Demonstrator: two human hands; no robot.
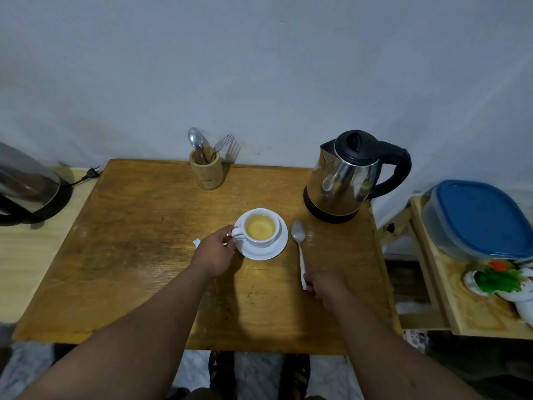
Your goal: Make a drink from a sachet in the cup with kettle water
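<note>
On the wooden table (138,255), a cup (261,228) of yellow drink stands on its saucer (277,251).
Left hand (215,254) pinches the cup handle; right hand (327,284) grips the spoon (299,246) end. Kettle (343,180) stands behind, near a grey wall (259,67). No writing is readable.

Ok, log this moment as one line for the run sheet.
stage: drink made, yellowish | cup: on saucer | left hand: at cup handle | right hand: on spoon handle, spoon lying on table | kettle: upright, lid shut
</note>
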